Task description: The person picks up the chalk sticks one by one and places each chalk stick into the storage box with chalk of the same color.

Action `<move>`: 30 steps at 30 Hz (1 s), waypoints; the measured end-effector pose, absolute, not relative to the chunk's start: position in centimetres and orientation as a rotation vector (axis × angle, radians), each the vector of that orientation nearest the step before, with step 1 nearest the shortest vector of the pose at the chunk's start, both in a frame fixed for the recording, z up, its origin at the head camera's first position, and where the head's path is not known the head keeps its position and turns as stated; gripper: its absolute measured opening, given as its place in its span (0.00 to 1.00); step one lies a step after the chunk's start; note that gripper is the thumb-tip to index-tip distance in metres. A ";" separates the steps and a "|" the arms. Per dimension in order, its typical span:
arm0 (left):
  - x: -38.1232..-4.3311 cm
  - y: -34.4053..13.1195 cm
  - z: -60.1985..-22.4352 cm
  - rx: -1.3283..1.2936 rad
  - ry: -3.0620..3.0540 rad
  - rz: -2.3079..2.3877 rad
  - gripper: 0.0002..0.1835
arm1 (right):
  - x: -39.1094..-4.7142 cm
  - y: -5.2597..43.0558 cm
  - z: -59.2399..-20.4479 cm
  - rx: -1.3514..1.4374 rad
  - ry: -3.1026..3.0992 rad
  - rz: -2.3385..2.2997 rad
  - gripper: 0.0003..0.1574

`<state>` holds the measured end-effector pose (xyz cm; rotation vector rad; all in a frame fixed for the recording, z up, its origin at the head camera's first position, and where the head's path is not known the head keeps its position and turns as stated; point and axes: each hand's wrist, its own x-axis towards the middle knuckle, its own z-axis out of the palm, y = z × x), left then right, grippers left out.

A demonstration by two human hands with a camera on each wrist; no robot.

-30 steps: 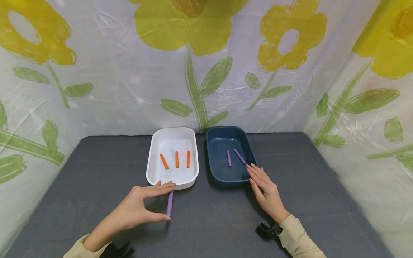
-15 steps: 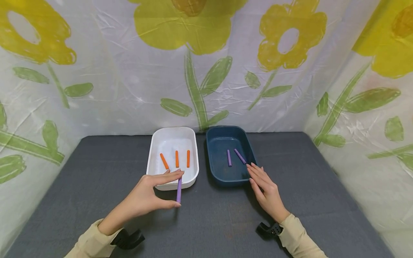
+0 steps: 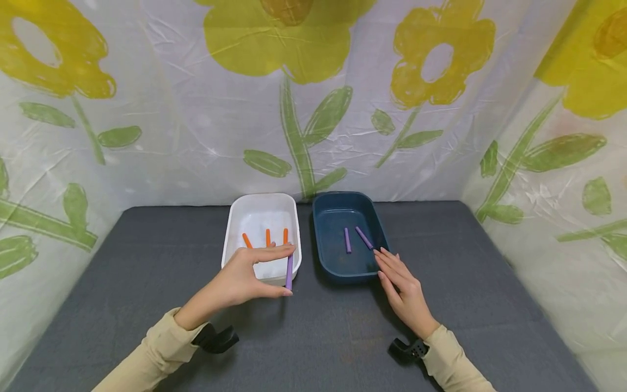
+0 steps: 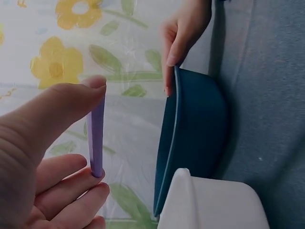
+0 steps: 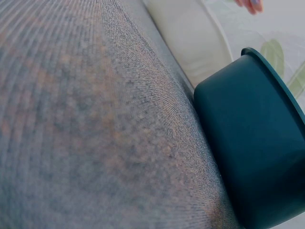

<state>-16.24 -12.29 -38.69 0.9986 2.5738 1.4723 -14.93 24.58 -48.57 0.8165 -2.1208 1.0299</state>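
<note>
Between the thumb and fingertips of my left hand (image 3: 245,275) I pinch a purple crayon-like stick (image 4: 96,136) by its two ends. The left wrist view shows its faceted sides. It is held above the near right corner of the white tray (image 3: 234,218), where orange sticks (image 3: 286,235) lie partly hidden behind the hand. My right hand (image 3: 406,291) rests with straight fingers at the near right corner of the dark blue tray (image 3: 338,275). Inside that tray lie two purple sticks (image 3: 347,240), one slanted near my fingertips.
Both trays stand side by side at the back of the grey cloth-covered table (image 3: 333,337), with a narrow gap between them. A flower-printed curtain (image 3: 196,147) hangs close behind them and along the sides. Black straps (image 3: 215,338) circle both wrists.
My left hand has moved right and forward with the purple stick, from the front of the white tray to over its near right corner. My right hand stays at the dark blue tray.
</note>
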 end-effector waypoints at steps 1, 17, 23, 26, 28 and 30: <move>-16.5 -12.1 -38.6 0.996 2.567 1.481 0.40 | -14.9 24.6 -48.6 0.818 -2.120 1.031 0.21; -20.1 -8.9 -37.0 0.982 2.527 1.489 0.39 | -15.1 24.6 -48.7 0.824 -2.122 1.035 0.23; -21.2 -7.6 -36.8 1.011 2.539 1.456 0.40 | -15.0 24.7 -48.8 0.813 -2.131 1.028 0.22; -21.8 -7.0 -36.7 1.018 2.541 1.445 0.39 | -14.9 24.7 -48.8 0.808 -2.142 1.029 0.22; -22.3 -6.7 -36.6 1.012 2.541 1.432 0.39 | -15.0 24.7 -48.8 0.807 -2.148 1.031 0.23; -22.9 -6.4 -36.6 1.000 2.545 1.402 0.39 | -15.0 24.7 -48.8 0.809 -2.146 1.033 0.23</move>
